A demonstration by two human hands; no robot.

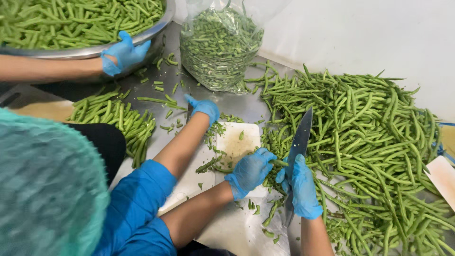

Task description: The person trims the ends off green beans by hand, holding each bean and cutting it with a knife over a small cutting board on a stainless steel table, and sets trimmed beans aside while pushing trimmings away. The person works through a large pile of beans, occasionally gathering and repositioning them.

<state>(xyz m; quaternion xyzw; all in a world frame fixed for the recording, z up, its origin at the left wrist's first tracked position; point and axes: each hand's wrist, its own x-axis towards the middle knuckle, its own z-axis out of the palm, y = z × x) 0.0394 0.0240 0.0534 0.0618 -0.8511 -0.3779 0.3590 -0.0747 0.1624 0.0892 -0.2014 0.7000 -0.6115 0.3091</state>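
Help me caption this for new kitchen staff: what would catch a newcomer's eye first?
The big heap of green beans covering the right side of the metal table. Next, the knife in the gloved right hand at centre, beside the left hand pinching a bean over the white board. Behind, a clear bag of trimmed beans and a steel bowl at top left, held by a co-worker's hand.

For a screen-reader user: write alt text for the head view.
A person's gloved right hand grips a knife beside the left hand, which pinches green beans at a white cutting board. A large bean pile lies to the right; a co-worker's gloved hand reaches in from the left.
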